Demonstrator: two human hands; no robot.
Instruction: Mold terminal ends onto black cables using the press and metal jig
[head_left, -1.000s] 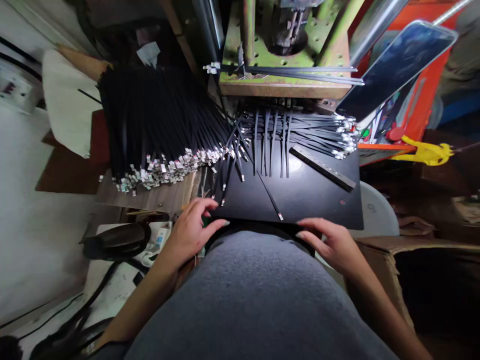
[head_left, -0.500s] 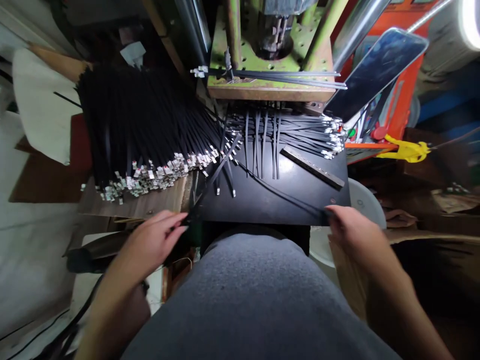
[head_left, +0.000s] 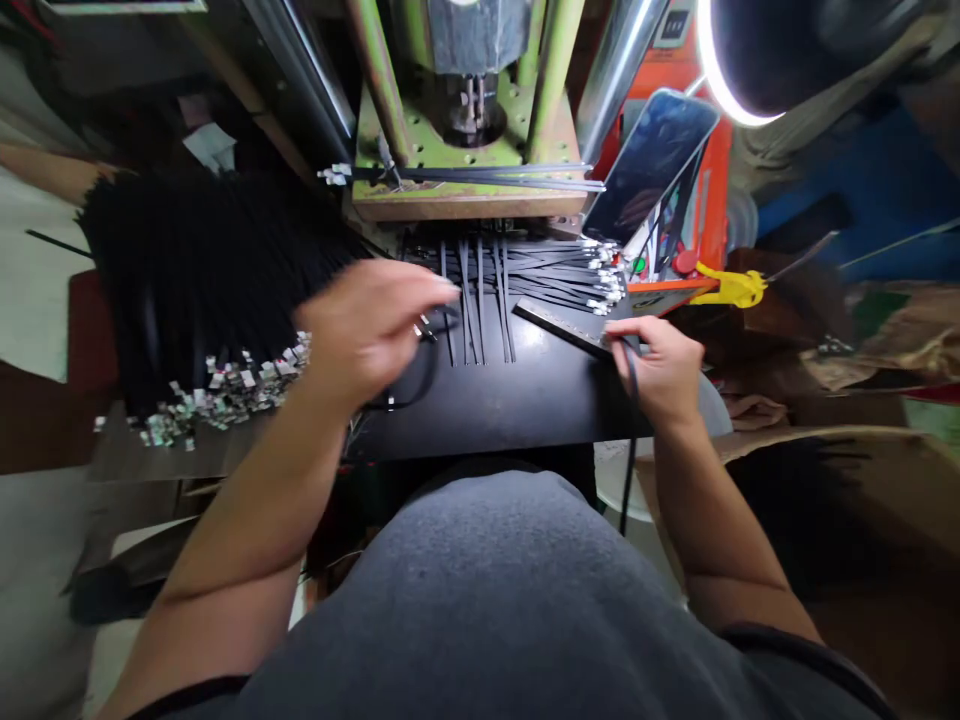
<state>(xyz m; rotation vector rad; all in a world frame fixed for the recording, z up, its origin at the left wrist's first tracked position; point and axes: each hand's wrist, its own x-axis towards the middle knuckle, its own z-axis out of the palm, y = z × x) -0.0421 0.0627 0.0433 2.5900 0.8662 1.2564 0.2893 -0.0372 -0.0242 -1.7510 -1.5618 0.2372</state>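
My left hand (head_left: 367,325), smeared by motion, is over the left part of the black table with thumb and fingers closed. A dark strap (head_left: 429,385) curves below its fingers and appears held in them; its end is hidden. My right hand (head_left: 660,365) pinches another black flat strap (head_left: 632,470), which hangs down past the table's front edge. Just left of those fingertips lies a dark metal bar (head_left: 559,325). Several straps (head_left: 472,310) lie front-to-back on the table, across a bundle of straps with white-tipped ends (head_left: 600,270).
A large pile of black straps (head_left: 202,270) with white ends fills the left side. At the back stands a green press (head_left: 469,185), with a few straps across its plate. A phone (head_left: 652,160), an orange tray with yellow-handled pliers (head_left: 731,288) and a bright lamp are at the right.
My left hand has moved up and right, from the table's front edge to over the straps. The right hand has risen to beside the metal bar, its strap now hanging down. The view has shifted.
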